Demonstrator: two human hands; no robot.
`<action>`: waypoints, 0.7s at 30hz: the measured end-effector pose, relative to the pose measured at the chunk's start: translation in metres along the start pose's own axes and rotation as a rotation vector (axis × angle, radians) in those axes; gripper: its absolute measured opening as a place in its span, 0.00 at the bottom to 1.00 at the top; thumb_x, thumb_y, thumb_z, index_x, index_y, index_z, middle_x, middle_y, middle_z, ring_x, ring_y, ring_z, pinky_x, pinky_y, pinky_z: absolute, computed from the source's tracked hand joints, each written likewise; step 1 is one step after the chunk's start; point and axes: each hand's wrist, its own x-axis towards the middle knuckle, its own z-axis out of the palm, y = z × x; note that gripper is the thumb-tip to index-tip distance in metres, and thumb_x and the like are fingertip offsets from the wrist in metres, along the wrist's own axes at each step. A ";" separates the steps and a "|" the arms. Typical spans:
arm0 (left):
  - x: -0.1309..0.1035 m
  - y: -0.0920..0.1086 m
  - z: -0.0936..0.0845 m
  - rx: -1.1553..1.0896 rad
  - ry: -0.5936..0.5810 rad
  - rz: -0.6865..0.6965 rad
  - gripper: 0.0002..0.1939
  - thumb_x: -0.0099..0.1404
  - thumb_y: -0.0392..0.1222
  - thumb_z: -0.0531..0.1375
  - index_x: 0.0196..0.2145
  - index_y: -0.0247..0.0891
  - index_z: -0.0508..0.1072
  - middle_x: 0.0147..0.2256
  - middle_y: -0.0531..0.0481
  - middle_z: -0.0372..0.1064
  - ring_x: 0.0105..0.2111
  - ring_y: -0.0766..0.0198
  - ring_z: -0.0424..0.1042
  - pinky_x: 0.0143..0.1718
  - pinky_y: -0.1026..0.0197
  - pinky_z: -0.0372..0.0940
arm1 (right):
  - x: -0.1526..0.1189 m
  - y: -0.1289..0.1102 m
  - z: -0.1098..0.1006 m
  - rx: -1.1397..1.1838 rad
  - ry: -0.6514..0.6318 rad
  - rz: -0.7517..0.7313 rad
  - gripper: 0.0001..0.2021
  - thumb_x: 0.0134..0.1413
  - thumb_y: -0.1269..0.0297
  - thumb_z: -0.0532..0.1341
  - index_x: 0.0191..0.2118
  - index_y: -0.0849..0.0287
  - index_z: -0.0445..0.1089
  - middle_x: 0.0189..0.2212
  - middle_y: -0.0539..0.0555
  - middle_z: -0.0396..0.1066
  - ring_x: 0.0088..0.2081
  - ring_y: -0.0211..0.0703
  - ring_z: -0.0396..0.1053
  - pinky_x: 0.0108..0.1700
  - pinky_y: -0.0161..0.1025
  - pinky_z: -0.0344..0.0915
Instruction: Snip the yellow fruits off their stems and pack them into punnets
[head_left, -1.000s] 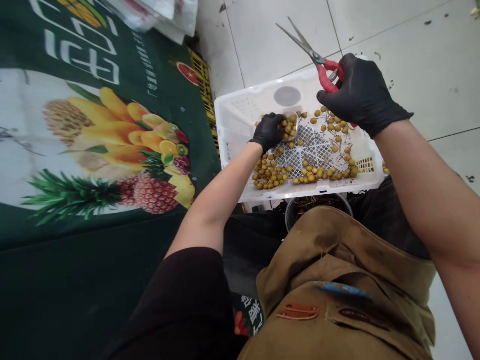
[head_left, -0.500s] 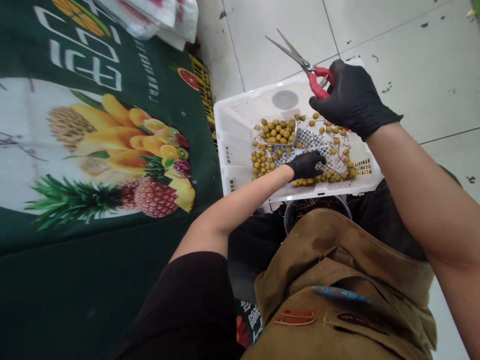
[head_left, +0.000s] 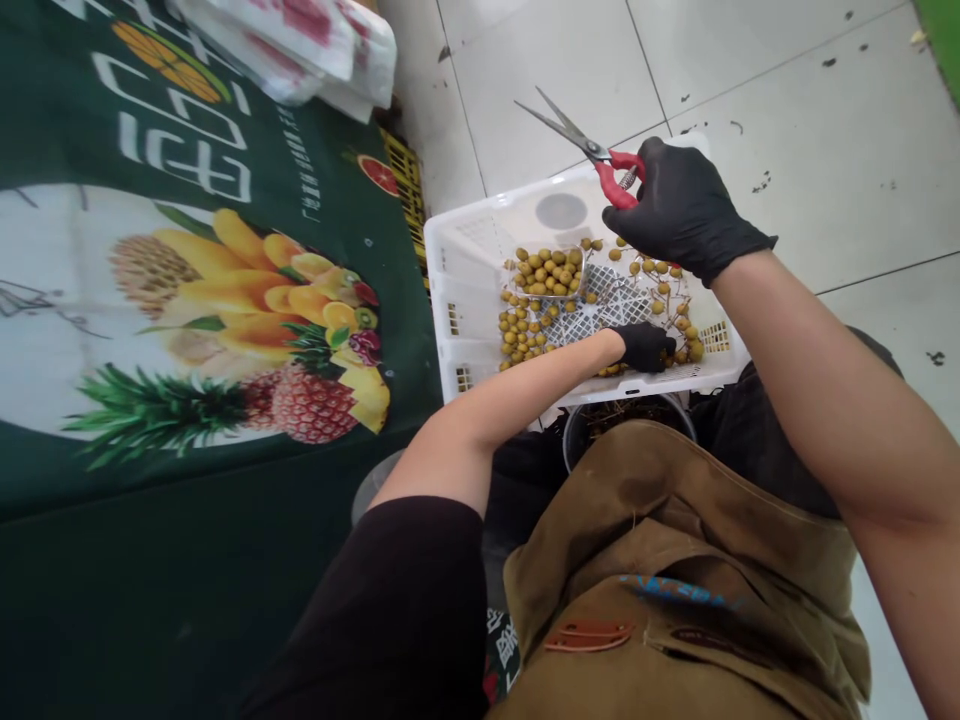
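Note:
My right hand (head_left: pixel 671 205), in a black glove, grips the red handles of the scissors (head_left: pixel 592 150), whose blades point up and left, parted, above the crate's far edge. In the white plastic crate (head_left: pixel 480 225), my black-gloved left hand (head_left: pixel 646 347) reaches among round yellow-brown fruits (head_left: pixel 695 350) near the right front. Its fingertips are bent down at the fruit, and what they hold, if anything, is hidden. A clear tub (head_left: pixel 551 272) heaped with loose fruits stands in the crate. More fruits lie left of it, and others on thin stems lie at the right.
Under the crate's near edge is a round bucket (head_left: pixel 577 440) with stems in it. A green printed cloth (head_left: pixel 405 340) covers the left side, with white plastic bags (head_left: pixel 360 60) on top. Behind it stands a yellow crate (head_left: pixel 405 180). Tiled floor (head_left: pixel 810 150) lies beyond.
My left hand has moved right within the crate, toward the stemmed fruits. My right hand and the scissors have shifted slightly left and down in the view.

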 end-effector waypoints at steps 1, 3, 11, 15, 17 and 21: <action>0.003 0.000 0.000 0.010 -0.024 -0.025 0.27 0.57 0.39 0.75 0.56 0.41 0.89 0.46 0.40 0.88 0.40 0.47 0.82 0.47 0.48 0.74 | 0.000 0.000 -0.001 0.000 -0.004 0.002 0.17 0.65 0.50 0.68 0.55 0.48 0.80 0.49 0.64 0.89 0.54 0.71 0.85 0.63 0.64 0.78; 0.005 0.002 -0.001 -0.002 -0.062 -0.070 0.24 0.57 0.42 0.75 0.52 0.44 0.90 0.44 0.42 0.88 0.38 0.48 0.80 0.45 0.49 0.73 | -0.001 0.001 -0.002 0.005 -0.005 0.003 0.17 0.66 0.48 0.68 0.56 0.47 0.80 0.48 0.63 0.88 0.55 0.71 0.85 0.63 0.64 0.78; -0.019 0.005 -0.006 -0.245 -0.041 -0.150 0.12 0.61 0.49 0.76 0.29 0.46 0.79 0.28 0.53 0.78 0.30 0.57 0.70 0.41 0.52 0.68 | 0.003 0.005 0.001 -0.001 0.002 -0.033 0.18 0.64 0.47 0.69 0.54 0.47 0.79 0.43 0.62 0.87 0.54 0.72 0.84 0.59 0.65 0.80; -0.034 0.001 -0.007 -0.346 -0.031 -0.095 0.08 0.64 0.46 0.75 0.35 0.43 0.82 0.37 0.54 0.84 0.36 0.60 0.75 0.45 0.56 0.68 | 0.001 0.005 0.001 -0.019 -0.031 -0.034 0.17 0.63 0.48 0.70 0.54 0.48 0.79 0.44 0.62 0.87 0.56 0.72 0.84 0.61 0.64 0.79; -0.044 -0.005 -0.006 -0.502 0.038 -0.060 0.09 0.66 0.46 0.75 0.39 0.41 0.84 0.41 0.51 0.85 0.41 0.59 0.78 0.50 0.56 0.70 | -0.001 0.005 0.000 -0.037 -0.038 -0.028 0.16 0.62 0.49 0.70 0.52 0.49 0.78 0.45 0.63 0.87 0.56 0.73 0.84 0.62 0.66 0.79; -0.085 -0.018 -0.010 -0.996 0.338 -0.135 0.22 0.66 0.55 0.78 0.49 0.39 0.84 0.42 0.48 0.82 0.40 0.60 0.78 0.43 0.58 0.73 | -0.006 0.008 -0.004 -0.082 -0.058 -0.011 0.13 0.64 0.50 0.68 0.49 0.48 0.76 0.45 0.64 0.87 0.55 0.73 0.84 0.61 0.67 0.78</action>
